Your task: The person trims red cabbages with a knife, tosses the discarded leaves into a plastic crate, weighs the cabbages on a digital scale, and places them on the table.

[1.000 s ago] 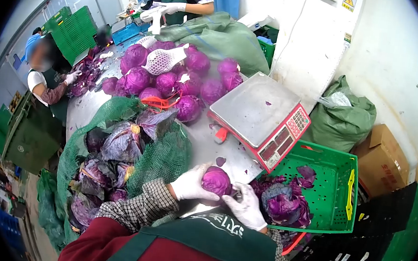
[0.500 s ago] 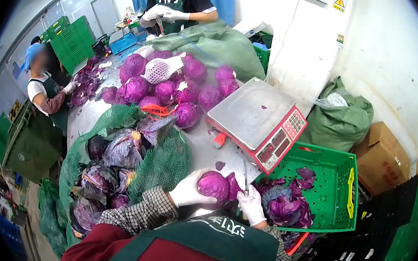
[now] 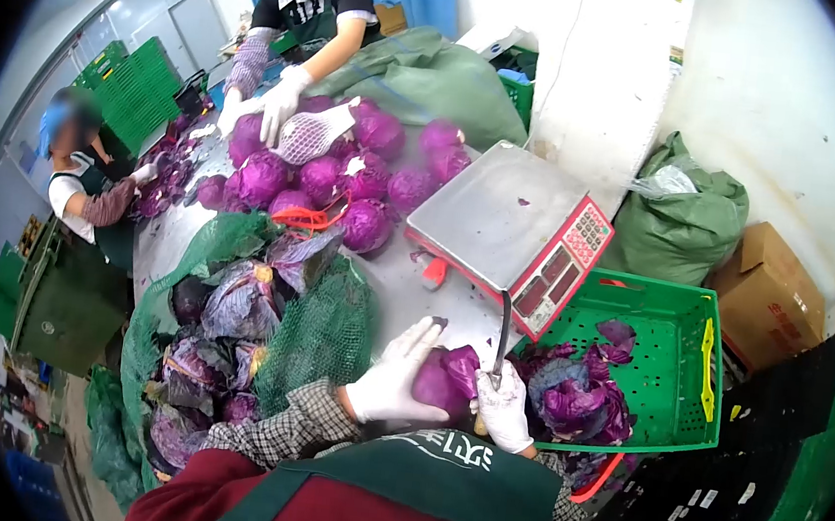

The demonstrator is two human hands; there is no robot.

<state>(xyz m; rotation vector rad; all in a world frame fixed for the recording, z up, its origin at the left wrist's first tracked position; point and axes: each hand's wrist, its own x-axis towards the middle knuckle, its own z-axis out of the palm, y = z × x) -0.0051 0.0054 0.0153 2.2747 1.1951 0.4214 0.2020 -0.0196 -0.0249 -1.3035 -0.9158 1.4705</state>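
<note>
My left hand [image 3: 394, 379], in a white glove, is wrapped round the left side of a small purple cabbage [image 3: 441, 381]. A loosened leaf [image 3: 464, 370] stands out on the cabbage's right side. My right hand [image 3: 501, 406], gloved too, is closed on a knife [image 3: 503, 331], its dark blade pointing up toward the scale and its handle end showing below the fist. Left of my hands, a green net sack [image 3: 321, 327] holds untrimmed cabbages [image 3: 245, 302]. Torn leaves [image 3: 581, 392] lie in the green crate [image 3: 679, 311] on the right.
A red-edged scale [image 3: 502, 213] stands beyond my hands. Peeled cabbages [image 3: 320, 179] are piled behind the net sack. Across the table a co-worker [image 3: 309, 29] reaches to the pile; another person [image 3: 89, 179] handles leaves at left. A green sack [image 3: 683, 216] stands beyond the crate.
The knife has swung upright in my right hand, and my left fingers have lifted and spread over the cabbage. The co-worker opposite has leaned forward and put both hands to the cabbage pile.
</note>
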